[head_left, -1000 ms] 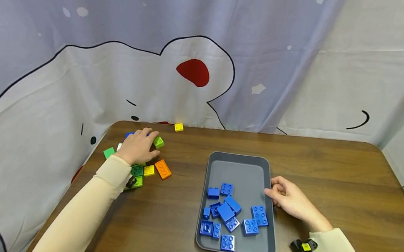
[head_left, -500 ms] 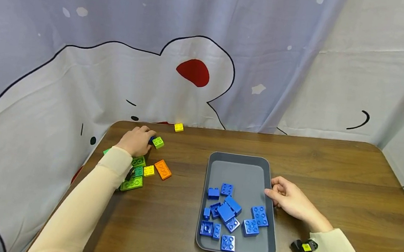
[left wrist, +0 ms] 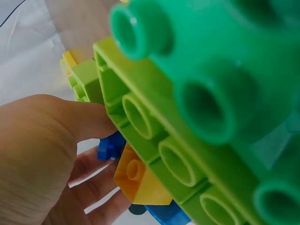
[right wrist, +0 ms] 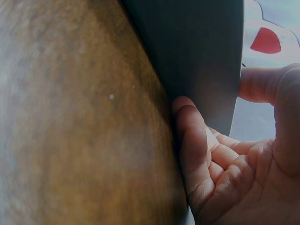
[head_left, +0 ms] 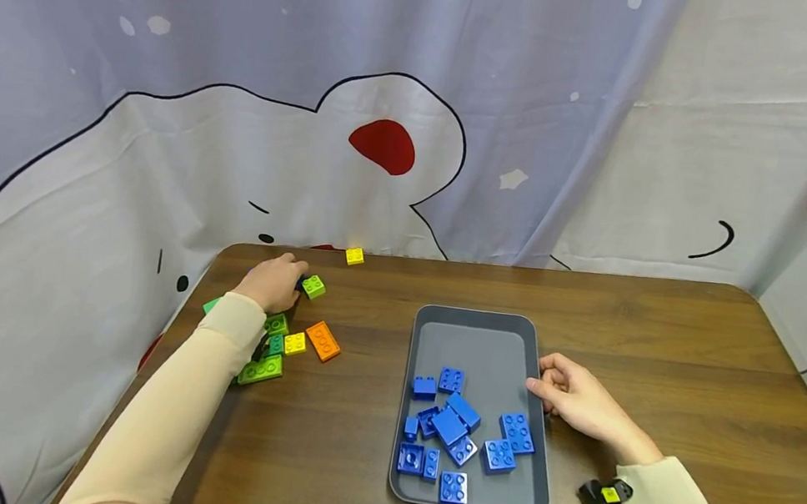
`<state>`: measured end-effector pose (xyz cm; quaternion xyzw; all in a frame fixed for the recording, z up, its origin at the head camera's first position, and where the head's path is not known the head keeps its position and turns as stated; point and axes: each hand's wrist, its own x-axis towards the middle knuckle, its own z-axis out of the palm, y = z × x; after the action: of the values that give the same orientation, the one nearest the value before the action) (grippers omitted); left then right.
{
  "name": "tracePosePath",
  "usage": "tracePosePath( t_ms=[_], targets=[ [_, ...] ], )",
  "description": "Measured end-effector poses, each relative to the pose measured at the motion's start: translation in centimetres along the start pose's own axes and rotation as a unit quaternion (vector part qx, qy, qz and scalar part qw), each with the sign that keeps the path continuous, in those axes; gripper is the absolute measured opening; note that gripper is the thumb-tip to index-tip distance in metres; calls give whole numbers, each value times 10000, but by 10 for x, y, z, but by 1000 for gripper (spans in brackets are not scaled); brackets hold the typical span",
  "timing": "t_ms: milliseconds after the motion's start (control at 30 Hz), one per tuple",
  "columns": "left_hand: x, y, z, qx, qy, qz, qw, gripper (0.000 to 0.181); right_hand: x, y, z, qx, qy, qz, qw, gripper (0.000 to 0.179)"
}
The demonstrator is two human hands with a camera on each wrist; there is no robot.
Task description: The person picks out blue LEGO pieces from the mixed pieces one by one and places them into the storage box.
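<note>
At the far left of the table, my left hand [head_left: 273, 282] reaches into a pile of coloured toy bricks. In the left wrist view its thumb and fingers pinch a small blue brick [left wrist: 110, 146], partly hidden behind a lime brick [left wrist: 140, 112]. A lime-green brick [head_left: 313, 286] lies just beyond the fingertips. My right hand [head_left: 578, 399] grips the right rim of a grey tray [head_left: 475, 349], thumb at the edge and fingers curled against the outer wall [right wrist: 201, 56]. Several blue bricks [head_left: 499, 455] lie in the tray's near half.
Near the left hand lie an orange brick [head_left: 323, 341], a yellow brick [head_left: 295, 344] and a long lime brick [head_left: 261, 369]. Another yellow brick [head_left: 354, 256] sits at the table's back edge. Behind the wooden table [head_left: 649, 341] hangs a printed curtain [head_left: 529, 91].
My left hand has come down into the pile and its spread fingers have closed round a blue brick beside the lime one. The right hand and tray stay in place.
</note>
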<state>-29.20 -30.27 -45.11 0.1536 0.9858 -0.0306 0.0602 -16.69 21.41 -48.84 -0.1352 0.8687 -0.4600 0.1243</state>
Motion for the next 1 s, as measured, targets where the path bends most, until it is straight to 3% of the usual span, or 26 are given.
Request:
tracePosePath(
  t_ms=[400, 600, 800, 1000],
  targets=[
    [-8, 3, -13, 19, 451, -38, 9990, 24, -1, -1, -1, -54, 20, -51, 10000, 41],
    [-15, 9, -25, 4, 1066, 104, 9942, 20, -1, -2, 0, -72, 16, -19, 10000, 41],
    [-25, 34, -40, -134, 1795, 643, 9816, 18, -1, -2, 0, -56, 14, 3, 10000, 41],
    [-36, 74, -51, -166, 2033, 1157, 9721, 19, -2, -3, -1, -21, 11, -21, 10000, 42]
  ],
)
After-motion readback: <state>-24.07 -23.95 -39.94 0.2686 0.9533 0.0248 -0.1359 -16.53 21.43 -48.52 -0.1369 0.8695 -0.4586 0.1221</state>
